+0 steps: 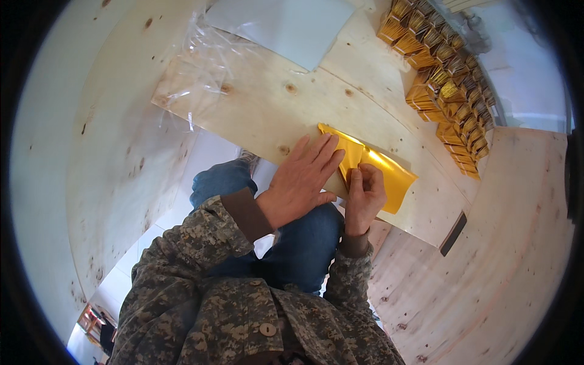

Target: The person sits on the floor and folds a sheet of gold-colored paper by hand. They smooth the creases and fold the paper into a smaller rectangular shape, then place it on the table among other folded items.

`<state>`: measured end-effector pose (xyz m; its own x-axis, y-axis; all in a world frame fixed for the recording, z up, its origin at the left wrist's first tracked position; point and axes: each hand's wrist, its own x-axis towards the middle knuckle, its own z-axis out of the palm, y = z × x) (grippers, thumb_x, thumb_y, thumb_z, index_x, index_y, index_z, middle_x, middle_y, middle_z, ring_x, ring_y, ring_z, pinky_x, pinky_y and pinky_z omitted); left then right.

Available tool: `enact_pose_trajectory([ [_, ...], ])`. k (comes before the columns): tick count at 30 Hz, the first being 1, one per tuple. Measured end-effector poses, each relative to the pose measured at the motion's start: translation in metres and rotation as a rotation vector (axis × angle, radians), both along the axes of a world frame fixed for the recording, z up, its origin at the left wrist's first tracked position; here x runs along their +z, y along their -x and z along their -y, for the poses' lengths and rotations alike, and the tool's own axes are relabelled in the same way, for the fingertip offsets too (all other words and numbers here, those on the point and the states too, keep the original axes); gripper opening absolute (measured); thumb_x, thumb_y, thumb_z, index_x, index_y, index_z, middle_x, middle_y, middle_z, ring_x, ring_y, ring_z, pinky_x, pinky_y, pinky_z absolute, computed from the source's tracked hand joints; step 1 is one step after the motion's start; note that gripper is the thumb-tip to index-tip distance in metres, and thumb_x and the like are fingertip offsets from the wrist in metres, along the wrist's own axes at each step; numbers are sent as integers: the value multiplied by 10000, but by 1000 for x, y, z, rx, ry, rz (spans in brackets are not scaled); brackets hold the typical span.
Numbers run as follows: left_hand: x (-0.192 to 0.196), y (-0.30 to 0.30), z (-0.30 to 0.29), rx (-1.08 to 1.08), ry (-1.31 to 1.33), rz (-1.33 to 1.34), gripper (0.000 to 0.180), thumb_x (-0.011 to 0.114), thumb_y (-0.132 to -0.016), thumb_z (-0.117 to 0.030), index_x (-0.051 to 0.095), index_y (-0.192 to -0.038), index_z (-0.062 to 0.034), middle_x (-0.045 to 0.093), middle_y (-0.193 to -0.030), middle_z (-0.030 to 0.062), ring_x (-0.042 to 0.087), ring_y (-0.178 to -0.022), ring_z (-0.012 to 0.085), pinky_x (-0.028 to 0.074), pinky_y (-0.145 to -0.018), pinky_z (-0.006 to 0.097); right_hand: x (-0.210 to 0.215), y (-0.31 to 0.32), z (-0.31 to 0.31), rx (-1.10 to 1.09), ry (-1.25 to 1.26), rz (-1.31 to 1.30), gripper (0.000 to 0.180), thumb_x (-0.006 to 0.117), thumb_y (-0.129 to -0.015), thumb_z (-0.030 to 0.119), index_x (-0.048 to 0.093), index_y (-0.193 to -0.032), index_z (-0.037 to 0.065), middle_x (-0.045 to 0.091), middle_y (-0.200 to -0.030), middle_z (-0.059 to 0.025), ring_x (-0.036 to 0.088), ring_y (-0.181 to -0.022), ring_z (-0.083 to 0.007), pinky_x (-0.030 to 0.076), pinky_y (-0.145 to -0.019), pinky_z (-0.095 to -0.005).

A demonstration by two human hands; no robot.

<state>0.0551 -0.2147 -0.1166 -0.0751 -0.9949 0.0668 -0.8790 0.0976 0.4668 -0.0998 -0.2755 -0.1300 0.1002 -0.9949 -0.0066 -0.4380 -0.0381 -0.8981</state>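
A shiny gold foil sheet [395, 180] lies partly folded over near the front edge of the wooden board, its right part curving up a little. My left hand [299, 177] rests flat on the left part of the sheet, fingers stretched out and thumb apart. Close beside it, my right hand [365, 198] is closed in a pinch at the fold near the middle of the sheet. What lies beneath the left fingers is hidden.
Rows of folded gold paper bundles [450, 91] stand at the far right. A pale sheet [286, 27] lies at the back, with crumpled clear plastic film [204, 61] to its left. A small dark strip [453, 233] sits at the board's [243, 115] right corner.
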Motion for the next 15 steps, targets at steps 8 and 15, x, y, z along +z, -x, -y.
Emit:
enact_pose_trajectory([
  [8,0,0,3,-5,-40,36,874,703,-823,-510,389,-1487,-37,348,-1556,173,287,-1464,303,208,-1191,511,1,0,2,-12,-43,23,106,633,-946,3,649,-1046,-29,698,-838,-77,662,-765,-115,539,-717,-257],
  [15,2,1,4,-6,-64,50,873,698,-824,-511,389,-1495,-46,324,-1576,170,271,-1474,313,196,-1190,518,6,0,4,7,-34,-28,115,631,-946,4,649,-1052,-38,690,-849,-79,658,-762,-115,537,-709,-252],
])
